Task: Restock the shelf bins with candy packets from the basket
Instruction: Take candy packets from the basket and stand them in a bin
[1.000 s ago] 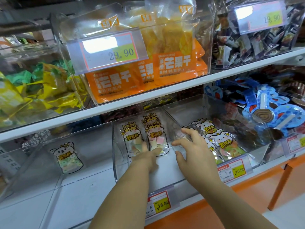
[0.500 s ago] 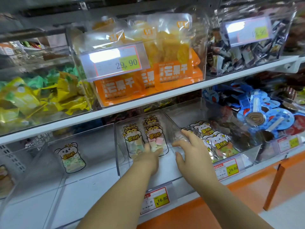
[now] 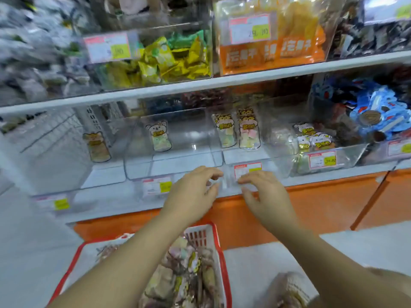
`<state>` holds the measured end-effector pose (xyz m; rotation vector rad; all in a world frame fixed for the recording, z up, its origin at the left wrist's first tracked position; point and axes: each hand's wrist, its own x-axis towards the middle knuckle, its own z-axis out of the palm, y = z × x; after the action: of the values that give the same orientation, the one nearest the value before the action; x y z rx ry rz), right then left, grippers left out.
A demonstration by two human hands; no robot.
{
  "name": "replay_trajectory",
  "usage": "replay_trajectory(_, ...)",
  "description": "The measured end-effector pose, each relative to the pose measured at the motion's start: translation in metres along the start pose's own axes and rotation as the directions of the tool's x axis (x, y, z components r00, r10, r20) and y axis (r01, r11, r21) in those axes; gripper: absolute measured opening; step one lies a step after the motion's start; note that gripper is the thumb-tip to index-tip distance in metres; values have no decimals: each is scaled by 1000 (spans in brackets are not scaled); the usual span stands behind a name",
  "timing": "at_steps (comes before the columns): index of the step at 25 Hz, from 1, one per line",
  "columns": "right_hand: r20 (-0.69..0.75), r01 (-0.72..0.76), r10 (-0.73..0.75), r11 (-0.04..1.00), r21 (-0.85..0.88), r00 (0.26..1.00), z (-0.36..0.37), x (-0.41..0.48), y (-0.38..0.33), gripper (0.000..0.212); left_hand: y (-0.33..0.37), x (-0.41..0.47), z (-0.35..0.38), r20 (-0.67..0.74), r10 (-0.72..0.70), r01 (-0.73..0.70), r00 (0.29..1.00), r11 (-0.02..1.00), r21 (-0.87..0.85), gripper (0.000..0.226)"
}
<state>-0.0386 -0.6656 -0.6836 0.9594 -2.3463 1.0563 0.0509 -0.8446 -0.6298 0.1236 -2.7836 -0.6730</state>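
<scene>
On the shelf (image 3: 106, 207) the middle bin (image 3: 246, 155) is thinly stocked, few packets (image 3: 248, 134) standing at its back, while the basket (image 3: 219, 241) below is piled with a heap (image 3: 184, 274) of candy. The left hand (image 3: 191, 194) and right hand (image 3: 264, 196) are held before the bin's lip, loosely curled, nothing pinched. A packet is best lifted from the heap and stood upright, label outward.
</scene>
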Motion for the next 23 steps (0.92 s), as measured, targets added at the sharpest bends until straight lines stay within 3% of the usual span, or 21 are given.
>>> replay_trajectory(3,302,-126,114,992,21,947,36,-48,-18,24,-58,-71,1,19,-211,212,977,972,-97,29)
replay_trajectory(6,684,-218,179,976,-30,707,73,-96,-29,28,-107,-136,17,120,-371,378,921,925,-34,26)
replay_trajectory(9,840,-153,139,986,-67,525,96,-127,-38,29,-150,-183,41,276,-435,418,857,900,121,31)
replay_trajectory(14,947,168,52,980,-110,318,114,-134,-44,29,-171,-208,77,459,-435,364,775,900,239,50)
replay_trajectory(16,966,291,10,953,-88,259,119,-143,-44,28,-160,-214,91,479,-395,261,784,910,322,49)
replay_trajectory(18,972,315,14,945,-90,234,121,-153,-46,32,-147,-218,104,497,-375,197,783,906,374,50)
replay_trajectory(23,959,352,-44,934,-59,280,122,-159,-38,21,-145,-226,117,577,-428,401,696,898,182,46)
